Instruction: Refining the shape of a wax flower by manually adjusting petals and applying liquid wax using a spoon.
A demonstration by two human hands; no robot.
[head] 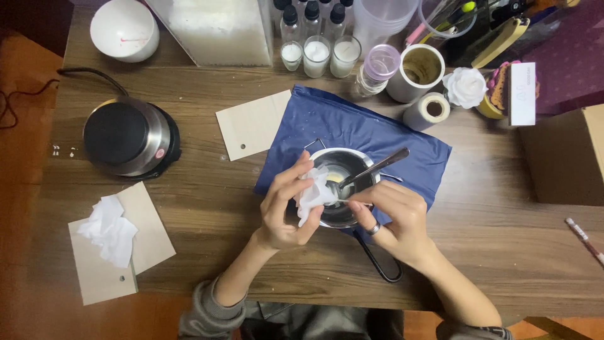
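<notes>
left hand point(284, 208): grip closed around a crumpled white tissue point(314, 196), pressing it against the near-left rim of the small steel melting pot point(343, 187), looks like wiping.

right hand point(395, 217): ring on one finger, fingertips pinched on something thin at the pot's near rim. It could be the end of the metal spoon point(376, 167) or a wick-like stick, honestly can't tell which. So the grip is clenched on a thin object, that much is clear.

pot: sits on a blue padded pouch point(352, 129) in the middle of the wooden tabletop point(478, 252), black loop handle point(377, 261) pointing toward the person. A bit of pale yellowish residue shows at the bottom.

spoon: leans in the pot, handle sticking out far-right.

left side: small electric hot plate point(129, 135) with its cord, a white bowl point(124, 29) far-left, and a used tissue wad point(108, 230) lying on a thin wooden tag point(123, 252) near-left. Another wooden tag point(253, 124) sits just left of the pouch.

far edge: small glass candle jars point(316, 55), dropper bottles, tape rolls point(426, 110), a white rose-shaped piece point(465, 87).

tip for doing it well, my guess: keep the right hand steadying the pot so it doesn't slide on the pouch, work the tissue around the wall in one sweep while the residue's soft, and fold to a clean face rather than smearing.
</notes>
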